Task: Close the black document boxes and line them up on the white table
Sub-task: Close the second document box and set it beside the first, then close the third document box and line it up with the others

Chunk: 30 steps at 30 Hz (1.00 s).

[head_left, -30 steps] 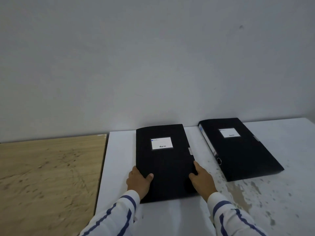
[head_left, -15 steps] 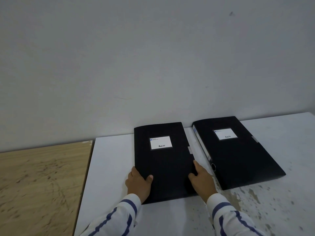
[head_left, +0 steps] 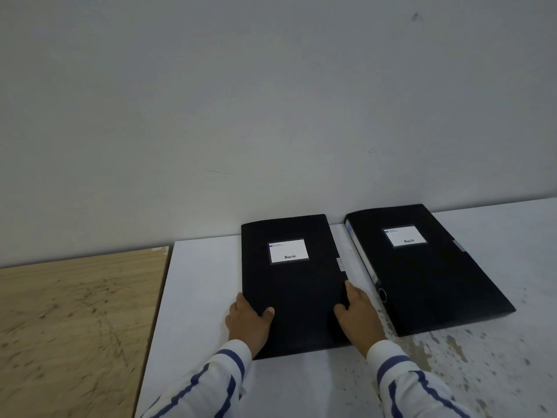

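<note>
Two black document boxes lie flat on the white worktop (head_left: pixel 205 297), both with the lid down. The left box (head_left: pixel 294 297) is near the middle of the view, its far short end close to the grey wall (head_left: pixel 271 101). It has a white label (head_left: pixel 288 251) on the lid and a small pale tab (head_left: pixel 340 263) on its right long edge.

The left hand (head_left: pixel 248 322) holds the left long edge of this box near the front corner: the thumb lies on top of the lid and the fingers go around the side, so the grip is closed on the box. The right hand (head_left: pixel 360 316) does the same on the right long edge, thumb on the lid, fingers along the side, also gripping the box. Both sleeves are white with blue stripes.

The right box (head_left: pixel 434 276) lies just beside the left one, apart from it by a narrow strip of worktop, and turned a little (its front end points more to the right). No hand touches it. Its spine faces the left box and shows a round finger hole (head_left: pixel 382 295). A wooden surface (head_left: pixel 75 327) joins the worktop on the left. The worktop at the front right has grey stains.
</note>
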### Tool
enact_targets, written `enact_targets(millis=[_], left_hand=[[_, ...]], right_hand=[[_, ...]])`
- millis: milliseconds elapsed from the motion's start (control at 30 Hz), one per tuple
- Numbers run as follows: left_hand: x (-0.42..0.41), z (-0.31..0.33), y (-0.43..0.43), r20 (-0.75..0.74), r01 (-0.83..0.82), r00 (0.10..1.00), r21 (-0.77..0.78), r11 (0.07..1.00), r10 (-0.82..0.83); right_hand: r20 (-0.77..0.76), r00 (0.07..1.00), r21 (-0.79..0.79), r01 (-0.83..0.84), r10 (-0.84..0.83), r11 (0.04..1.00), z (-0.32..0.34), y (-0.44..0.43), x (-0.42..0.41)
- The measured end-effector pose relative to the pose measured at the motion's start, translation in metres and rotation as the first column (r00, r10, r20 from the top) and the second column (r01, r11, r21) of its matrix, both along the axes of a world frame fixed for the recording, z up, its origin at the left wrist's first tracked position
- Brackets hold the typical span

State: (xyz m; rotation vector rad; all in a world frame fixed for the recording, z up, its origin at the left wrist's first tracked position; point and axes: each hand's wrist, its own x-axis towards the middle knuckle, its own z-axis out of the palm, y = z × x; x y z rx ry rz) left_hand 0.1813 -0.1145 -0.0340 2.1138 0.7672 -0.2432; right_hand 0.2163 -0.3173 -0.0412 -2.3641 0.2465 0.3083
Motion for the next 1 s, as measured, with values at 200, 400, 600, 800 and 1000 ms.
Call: enact_targets(millis=[200,400,600,800,1000], left_hand=[[-0.008,0.006,0.016,0.013,0.032,0.999,-0.035,0.999,-0.032],[-0.031,0.014,0.037,0.044,0.048,0.998,-0.015,0.999,-0.047],[-0.072,0.024,0.081,0.075,0.078,0.994,0.085,0.993,-0.084],[-0.125,0.039,0.151,0.104,0.058,0.992,0.185,0.981,-0.078],[-0.191,0.056,0.235,0.122,0.022,0.991,0.288,0.957,-0.06]], right_hand=[[0.146,0.985,-0.194,-0.058,0.087,0.979,0.008,0.021,-0.013],[0.147,0.947,-0.2,-0.256,0.287,0.946,0.018,0.065,-0.038],[0.137,0.893,-0.191,-0.4,0.428,0.897,0.03,0.132,-0.071],[0.181,0.833,-0.24,-0.477,0.522,0.845,0.046,0.214,-0.116],[0.207,0.763,-0.25,-0.564,0.612,0.787,0.067,0.301,-0.175]])
